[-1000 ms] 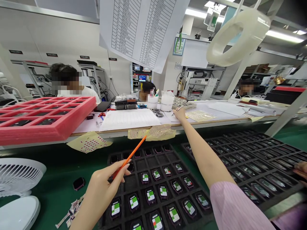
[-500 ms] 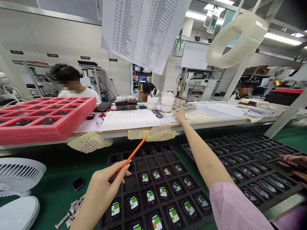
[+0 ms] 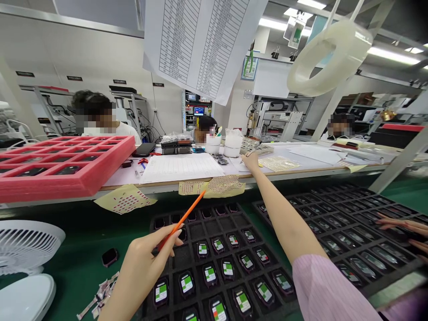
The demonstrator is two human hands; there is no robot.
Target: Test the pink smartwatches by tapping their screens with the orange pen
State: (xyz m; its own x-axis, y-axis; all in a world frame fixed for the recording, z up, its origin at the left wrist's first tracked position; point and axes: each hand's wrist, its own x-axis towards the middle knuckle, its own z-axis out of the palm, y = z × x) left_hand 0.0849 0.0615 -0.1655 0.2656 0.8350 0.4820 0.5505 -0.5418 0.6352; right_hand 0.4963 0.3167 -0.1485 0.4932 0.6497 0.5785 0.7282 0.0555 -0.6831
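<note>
My left hand (image 3: 150,256) pinches a slim orange pointed stick (image 3: 189,213), its tip angled up toward the shelf edge. Beneath lies a black foam tray (image 3: 195,231) of smartwatches; several, such as this watch (image 3: 209,274), show green and white screens, while those at the back are dark. My right hand (image 3: 251,161) reaches over to the white shelf and is closed around thin metal tweezers (image 3: 247,155), partly hidden by the fingers. Beside it are a sheet of small yellowish stickers (image 3: 279,164) and a white cup (image 3: 233,145).
A pink foam tray (image 3: 67,178) sits on the shelf at left, near a printed form (image 3: 182,168). Below stand a white fan (image 3: 26,245), a loose watch (image 3: 109,257) and strips (image 3: 100,294). At right, another person's hand (image 3: 397,223) touches a second black tray (image 3: 337,209).
The other person's hand at the right has moved left over the second tray. My two hands stay in nearly the same place, holding the same things.
</note>
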